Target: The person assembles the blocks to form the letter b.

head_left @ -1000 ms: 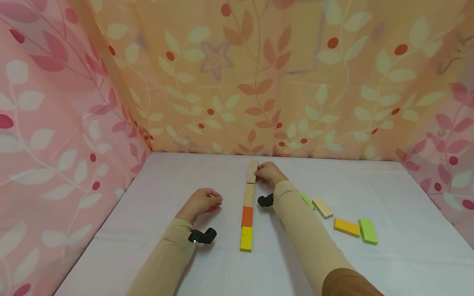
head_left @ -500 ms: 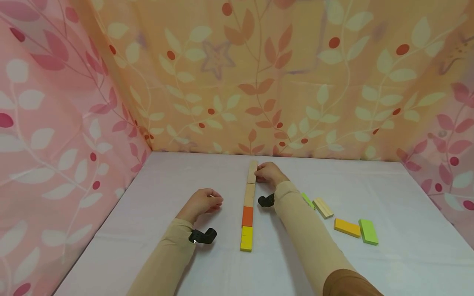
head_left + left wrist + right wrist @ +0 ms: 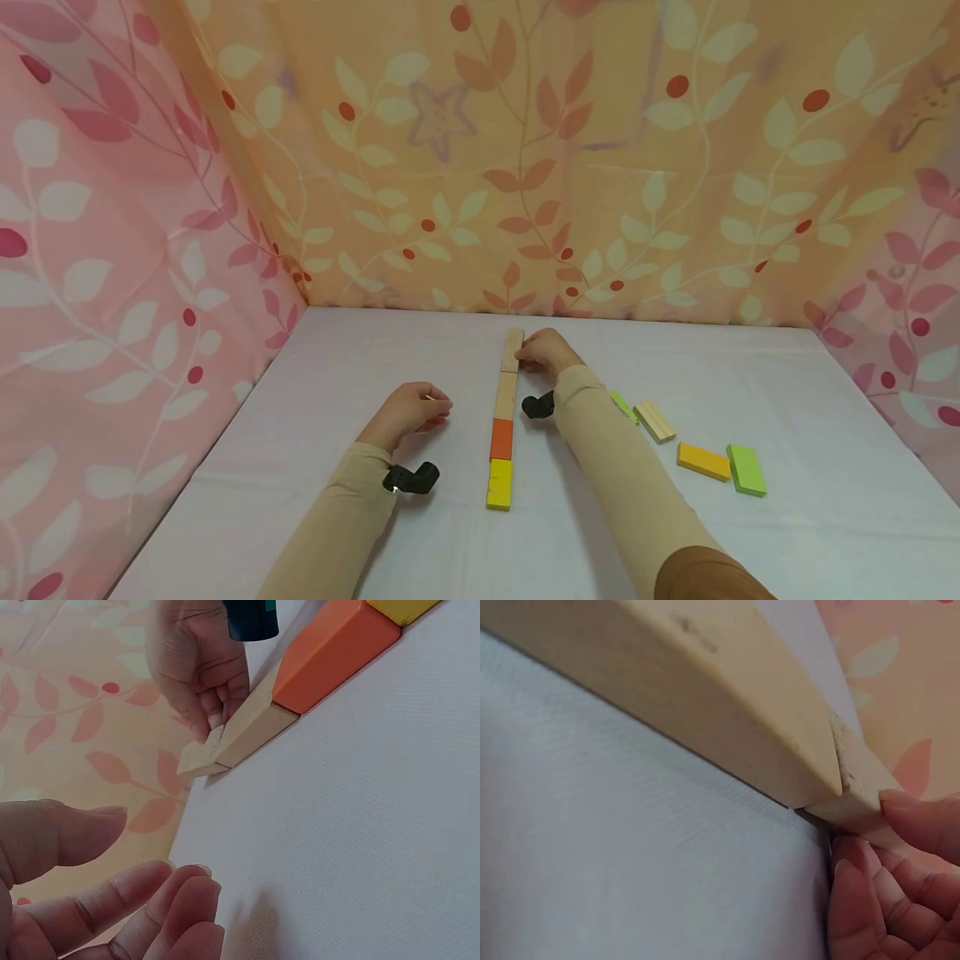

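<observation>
A row of blocks runs away from the person along the table: a yellow block (image 3: pixel 498 484) nearest, then an orange-red block (image 3: pixel 502 439), a plain wooden block (image 3: pixel 506 396) and, farthest, another plain wooden block (image 3: pixel 512 349). My right hand (image 3: pixel 550 351) pinches that farthest block from its right side; in the right wrist view the thumb (image 3: pixel 926 825) lies on its upper face and the other fingers bend beneath. Its near end meets the neighbouring wooden block. Left of the row, my left hand (image 3: pixel 408 412) hovers with loosely bent fingers and nothing in them.
On the right of the table (image 3: pixel 825 542) lie a green block (image 3: pixel 746 470), an orange-yellow block (image 3: pixel 702 462), a plain wooden block (image 3: pixel 654 422) and another green block (image 3: pixel 624 407), partly behind the right sleeve. A patterned cloth (image 3: pixel 480 167) closes off the far side.
The farthest wooden block has shifted very slightly toward the person, with the right hand still on it. The left hand stays in place.
</observation>
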The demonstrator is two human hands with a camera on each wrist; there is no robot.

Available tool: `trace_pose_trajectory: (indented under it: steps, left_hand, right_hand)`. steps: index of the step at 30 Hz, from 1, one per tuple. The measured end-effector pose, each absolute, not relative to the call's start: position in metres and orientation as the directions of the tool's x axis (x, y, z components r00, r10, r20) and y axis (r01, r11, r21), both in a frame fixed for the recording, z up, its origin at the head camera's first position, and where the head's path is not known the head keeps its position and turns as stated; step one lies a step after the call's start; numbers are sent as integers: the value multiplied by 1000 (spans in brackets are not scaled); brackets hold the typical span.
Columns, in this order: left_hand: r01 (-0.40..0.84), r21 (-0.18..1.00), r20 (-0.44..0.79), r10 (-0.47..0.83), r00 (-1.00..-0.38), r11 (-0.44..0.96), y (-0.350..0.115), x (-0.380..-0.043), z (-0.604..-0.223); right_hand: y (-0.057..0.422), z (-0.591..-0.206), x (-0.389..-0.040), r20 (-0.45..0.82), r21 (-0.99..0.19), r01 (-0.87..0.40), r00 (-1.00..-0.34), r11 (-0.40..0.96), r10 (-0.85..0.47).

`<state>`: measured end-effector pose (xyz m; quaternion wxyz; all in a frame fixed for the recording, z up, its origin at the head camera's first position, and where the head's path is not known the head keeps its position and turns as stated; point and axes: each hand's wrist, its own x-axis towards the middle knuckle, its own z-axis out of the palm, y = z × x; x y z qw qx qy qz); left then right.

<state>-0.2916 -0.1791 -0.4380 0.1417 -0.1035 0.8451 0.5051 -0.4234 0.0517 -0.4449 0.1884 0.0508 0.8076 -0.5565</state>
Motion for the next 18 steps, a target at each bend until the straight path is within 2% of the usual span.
trace_pose_trajectory:
  steps: [7,18]
  left_hand:
    - [-326,815,-350,-42,-936,479,-179,-292,-438]
    - [-321,815,-346,-40,-937,482,-179,-293,-440]
  right_hand:
    - [52,-439,-421,-364,-871,290,-923,396,-126]
    - [55,-441,-424,-358,-828,243,-923,506,-142]
